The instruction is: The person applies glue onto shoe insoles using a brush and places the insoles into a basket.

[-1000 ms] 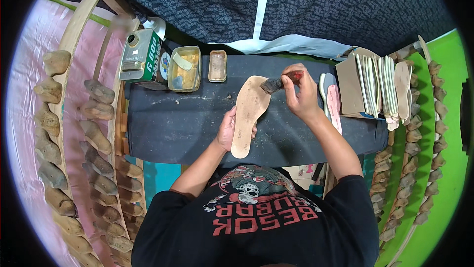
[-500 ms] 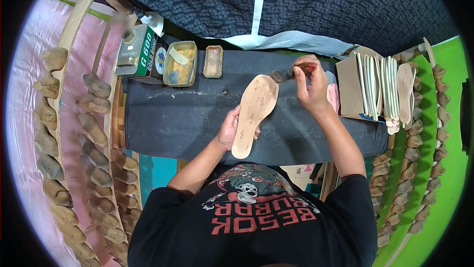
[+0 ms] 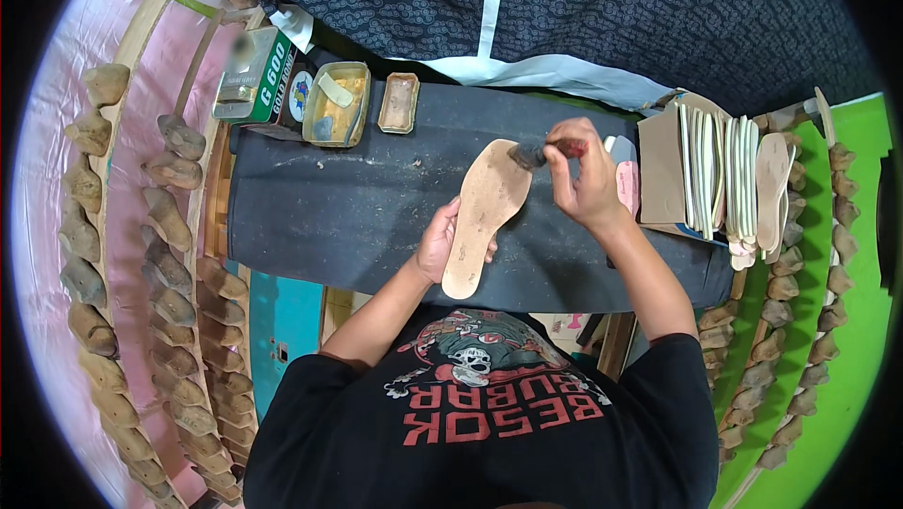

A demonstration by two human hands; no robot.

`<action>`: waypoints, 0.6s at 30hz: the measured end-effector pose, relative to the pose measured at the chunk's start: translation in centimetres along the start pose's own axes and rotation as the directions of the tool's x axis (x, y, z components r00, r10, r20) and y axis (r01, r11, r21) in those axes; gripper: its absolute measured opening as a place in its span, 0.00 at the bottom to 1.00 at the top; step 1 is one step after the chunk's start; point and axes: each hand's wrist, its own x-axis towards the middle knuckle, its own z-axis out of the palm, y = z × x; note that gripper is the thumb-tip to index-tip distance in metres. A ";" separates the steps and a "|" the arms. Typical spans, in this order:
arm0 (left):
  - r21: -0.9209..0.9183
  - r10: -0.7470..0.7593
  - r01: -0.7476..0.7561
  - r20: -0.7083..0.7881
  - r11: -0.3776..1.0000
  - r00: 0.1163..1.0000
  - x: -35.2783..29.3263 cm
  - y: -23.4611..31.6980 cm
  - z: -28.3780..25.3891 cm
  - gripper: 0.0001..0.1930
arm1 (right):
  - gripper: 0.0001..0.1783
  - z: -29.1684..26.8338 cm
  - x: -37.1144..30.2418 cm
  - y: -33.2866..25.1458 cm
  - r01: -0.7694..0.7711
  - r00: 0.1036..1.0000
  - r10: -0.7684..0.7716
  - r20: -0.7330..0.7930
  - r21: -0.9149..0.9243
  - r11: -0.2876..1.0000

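Observation:
A tan shoe insole [image 3: 480, 217] is tilted over the table, its wide end away from me. My left hand [image 3: 436, 241] grips it by the left edge of its narrow middle, and fingertips show past the right edge. In my right hand [image 3: 591, 184] is a brush [image 3: 532, 155] with a red handle and dark bristles, pinched between thumb and fingers. The bristles lie at the upper right edge of the insole's wide end and seem to touch it. Part of the brush handle is hidden by my fingers.
A dark-covered table [image 3: 376, 227] holds a tub [image 3: 361, 123] of yellowish paste, a small shallow tray [image 3: 383, 116] and a green-and-silver can [image 3: 268, 76]. To the right, a cardboard box [image 3: 661, 170] holds several upright insoles [image 3: 741, 170]. Racks of shoe lasts [image 3: 83, 227] flank both sides.
My right hand has brought the brush left and slightly down over the insole's wide end. My left hand keeps its hold, and the whole view has shifted a little.

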 end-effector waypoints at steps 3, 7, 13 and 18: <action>-0.080 0.039 -0.040 -0.010 0.996 0.999 0.2 0.1 0.3 0.29 | 0.13 0.8 -0.7 -0.4 0.151 0.988 -0.148 0.046 -0.062 0.987; -0.068 0.058 -0.066 -0.108 0.995 0.992 -0.7 1.2 2.2 0.30 | 0.16 3.5 -4.0 -3.9 0.280 0.937 -0.296 0.186 0.109 0.954; 0.025 0.124 -0.122 -0.167 0.992 0.978 -3.7 1.1 -2.3 0.29 | 0.08 7.0 -1.5 -0.6 -0.194 0.954 0.105 0.282 0.310 0.931; 0.036 0.199 -0.197 -0.300 0.980 0.933 -6.0 2.9 -3.4 0.30 | 0.07 12.0 0.4 0.6 -0.233 0.963 0.187 0.193 0.259 0.937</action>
